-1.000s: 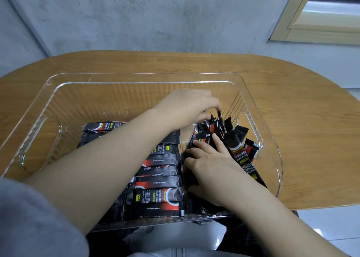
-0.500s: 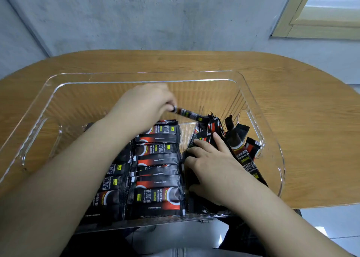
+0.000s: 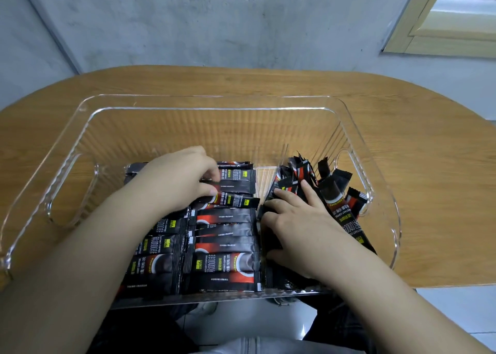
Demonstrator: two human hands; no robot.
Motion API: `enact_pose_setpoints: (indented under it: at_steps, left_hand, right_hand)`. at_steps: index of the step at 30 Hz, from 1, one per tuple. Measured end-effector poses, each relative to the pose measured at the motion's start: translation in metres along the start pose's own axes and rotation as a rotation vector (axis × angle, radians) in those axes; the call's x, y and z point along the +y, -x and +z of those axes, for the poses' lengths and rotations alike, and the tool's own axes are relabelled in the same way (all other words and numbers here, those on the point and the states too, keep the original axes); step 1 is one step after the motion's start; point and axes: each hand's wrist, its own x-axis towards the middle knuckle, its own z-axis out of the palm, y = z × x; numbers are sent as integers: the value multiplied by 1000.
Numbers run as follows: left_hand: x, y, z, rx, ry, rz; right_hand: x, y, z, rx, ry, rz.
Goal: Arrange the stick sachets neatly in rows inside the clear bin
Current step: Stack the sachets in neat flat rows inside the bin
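Over the clear bin (image 3: 188,104) on the wooden bench (image 3: 402,139), my left hand (image 3: 179,179) closes its grip on one stick sachet (image 3: 230,202), fingers curled round it, atop the flat rows of sachets (image 3: 222,257). My right hand (image 3: 298,227) presses spread fingers on the loose heap of sachets (image 3: 335,192) at the bin's right end.

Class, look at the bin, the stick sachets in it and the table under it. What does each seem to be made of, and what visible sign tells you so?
Clear bin: probably rigid acrylic or similar plastic; see-through, with bright glints along its rim.
Stick sachets: likely plastic or foil-laminate film, semi-glossy; thin, printed, crimped ends.
Table: wood or wood-look veneer, matte; visible grain, which one cannot be told.
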Motion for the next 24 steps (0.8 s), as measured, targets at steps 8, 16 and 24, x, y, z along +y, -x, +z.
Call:
enact_pose_setpoints:
  at_steps: [8, 16, 24]
  left_hand:
    - [20, 0, 14, 12, -91, 187]
    - [11, -5, 11, -51, 90, 62]
    - [10, -3, 13, 111, -34, 161]
  right_hand:
    - [0, 0, 1, 15, -5, 4]
    - [0, 1, -1, 7, -10, 2]
    - [-1, 1, -1, 14, -8, 2]
